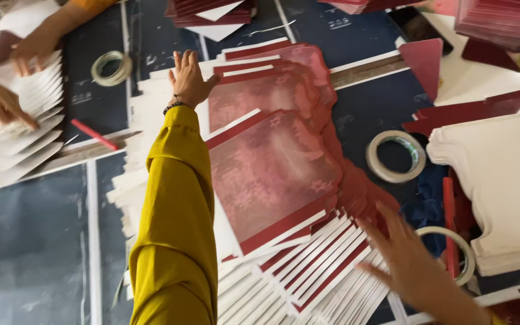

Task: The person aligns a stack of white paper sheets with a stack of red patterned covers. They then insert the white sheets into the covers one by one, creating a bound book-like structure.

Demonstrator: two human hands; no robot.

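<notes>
A long fan of overlapping red and white cards lies spread across the dark table. My left hand, in a yellow sleeve with a dark bead bracelet, rests flat with fingers apart on the white edges at the far end of the fan. My right hand hovers with fingers spread over the near right end of the fan, where white and red card edges stick out. Neither hand holds anything.
Tape rolls lie at the right, lower right and upper left. A white card stack sits right, red stacks at the back. Another person's hands fan white cards at left, near a red pen.
</notes>
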